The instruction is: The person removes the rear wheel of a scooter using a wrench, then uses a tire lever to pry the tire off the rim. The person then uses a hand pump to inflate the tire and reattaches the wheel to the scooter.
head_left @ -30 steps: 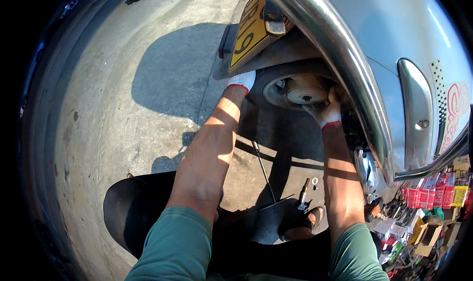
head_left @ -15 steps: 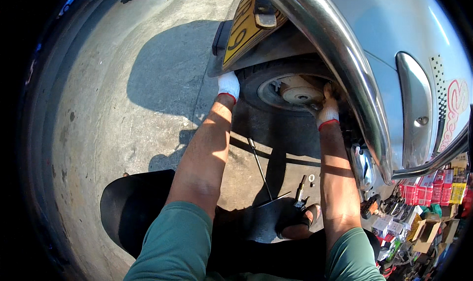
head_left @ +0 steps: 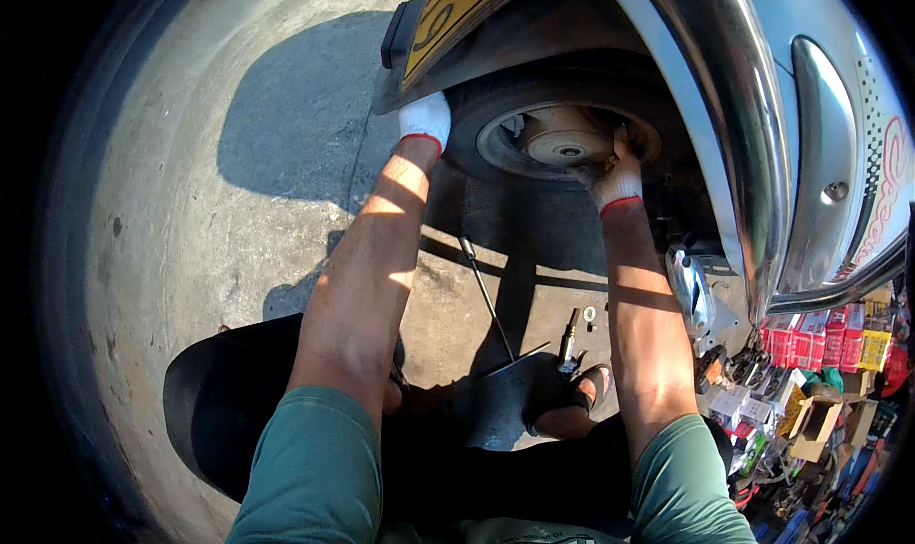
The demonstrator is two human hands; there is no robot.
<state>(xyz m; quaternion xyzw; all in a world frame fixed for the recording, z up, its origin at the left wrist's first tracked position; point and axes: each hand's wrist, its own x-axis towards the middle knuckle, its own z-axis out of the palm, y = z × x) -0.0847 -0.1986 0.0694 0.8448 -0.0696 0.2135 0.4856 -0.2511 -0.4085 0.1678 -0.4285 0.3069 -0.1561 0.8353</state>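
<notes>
A scooter's wheel (head_left: 492, 153), with black tyre and dusty metal hub, sits beneath the dark rear mudguard (head_left: 534, 29). My left hand (head_left: 426, 118), in a white glove with a red cuff, is against the tyre's left side; its fingers are hidden under the mudguard edge. At the wheel's right side, my right hand (head_left: 618, 174), gloved the same way, is closed round the inner rim beside the hub. Dark, soiled glove fingers show there. A long-handled wrench (head_left: 490, 301) lies on the ground between my forearms.
A metal shaft-like part (head_left: 570, 339) and a small ring (head_left: 589, 313) lie by my sandalled foot (head_left: 572, 412). A chrome bar (head_left: 739, 96) curves along the pale scooter body (head_left: 863, 153). Boxes and loose parts (head_left: 810, 391) are piled at the right. A yellow plate (head_left: 448, 20) hangs above my left hand.
The view has shifted, so wheel, wrench and ground sit higher and further left, while the chrome bar has moved right. Both hands stay at the wheel.
</notes>
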